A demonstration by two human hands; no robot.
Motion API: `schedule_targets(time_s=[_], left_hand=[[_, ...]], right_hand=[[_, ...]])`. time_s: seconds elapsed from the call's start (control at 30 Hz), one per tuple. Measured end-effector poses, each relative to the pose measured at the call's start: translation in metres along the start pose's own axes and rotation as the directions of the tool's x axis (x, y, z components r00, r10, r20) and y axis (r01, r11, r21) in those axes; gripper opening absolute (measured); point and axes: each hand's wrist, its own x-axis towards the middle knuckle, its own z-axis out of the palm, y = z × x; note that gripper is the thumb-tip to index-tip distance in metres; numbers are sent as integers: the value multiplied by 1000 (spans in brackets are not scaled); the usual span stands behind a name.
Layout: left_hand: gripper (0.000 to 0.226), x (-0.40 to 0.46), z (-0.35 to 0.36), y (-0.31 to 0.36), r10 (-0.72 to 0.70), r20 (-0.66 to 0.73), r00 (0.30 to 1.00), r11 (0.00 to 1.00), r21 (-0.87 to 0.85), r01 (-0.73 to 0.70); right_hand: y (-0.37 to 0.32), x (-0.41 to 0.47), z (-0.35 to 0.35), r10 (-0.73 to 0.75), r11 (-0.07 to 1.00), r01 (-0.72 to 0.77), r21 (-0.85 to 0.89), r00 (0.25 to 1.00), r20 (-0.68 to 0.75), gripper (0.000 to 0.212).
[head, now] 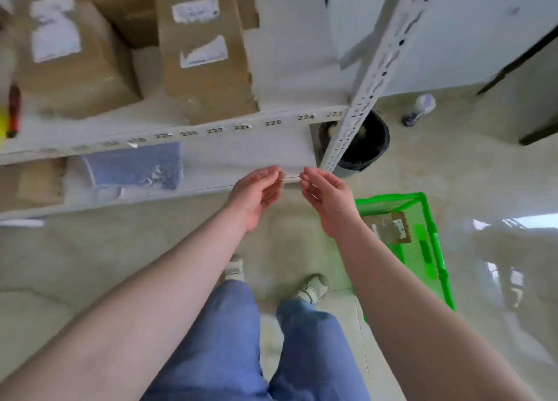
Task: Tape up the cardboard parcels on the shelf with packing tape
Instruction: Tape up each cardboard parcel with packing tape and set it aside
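Observation:
Several cardboard parcels stand on the white shelf (290,77). The nearest, a tall parcel (205,77) with white labels, sits near the front edge. A wider labelled parcel (69,65) sits to its left. Below the shelf edge, my left hand (256,195) and my right hand (327,198) face each other. Their fingertips pinch the two ends of a short, clear strip of packing tape (291,177) stretched between them. The strip is thin and hard to see. No tape roll is in view.
A slotted white shelf post (371,77) rises at the right. Behind it stands a black bin (367,147). A green crate (422,240) with a small parcel inside sits on the floor at right. A red-handled tool (13,110) lies at the shelf's left end. A lower shelf holds a blue bag (136,168).

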Motion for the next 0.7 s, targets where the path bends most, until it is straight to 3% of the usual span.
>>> schedule_targets(time_s=[0.33, 0.53, 0.7], left_hand=[[15, -93, -244, 91, 129, -252, 959, 951, -244, -192], [14, -143, -400, 143, 216, -352, 911, 917, -247, -313], [13, -159, -471, 178, 252, -374, 892, 881, -293, -372]], right_hand=[[70, -60, 238, 66, 972, -4, -235, 964, 256, 5], [142, -91, 387, 116, 961, -14, -275, 925, 361, 5], [167, -104, 474, 101, 965, 5, -261, 915, 391, 4]])
